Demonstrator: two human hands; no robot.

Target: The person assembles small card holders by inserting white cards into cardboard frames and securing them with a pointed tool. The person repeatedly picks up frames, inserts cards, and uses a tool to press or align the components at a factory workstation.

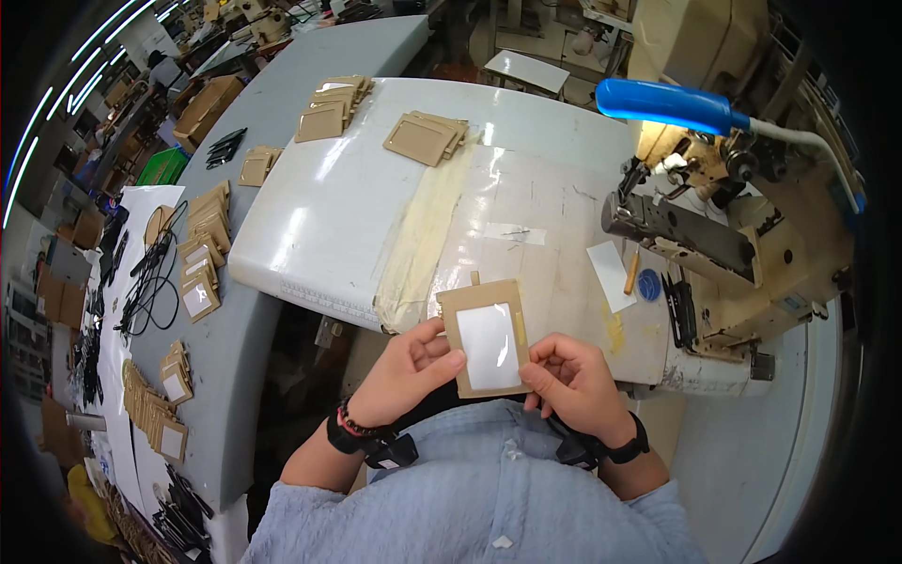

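Between my two hands is a tan card holder [449, 310] with a clear window, a white insert behind it and a small tab on its top edge. My left hand [406, 371] grips its left side, the thumb lying on the window's edge. My right hand [571, 383] pinches the lower right corner between thumb and fingers. The holder is raised just over the near edge of the white worktable [329, 226], its window facing me. Further back on that table lie one stack of tan holders [423, 138] and another stack of tan holders [324, 119].
On the right stands a sewing machine [695, 235] with a blue-shaded lamp [662, 103]. Beside it lie a white card [611, 274], a wooden-handled tool [632, 271], a blue round item [648, 285] and black tweezers [678, 310]. A grey side table [225, 376] carries more holders [155, 414] and black cords [150, 273].
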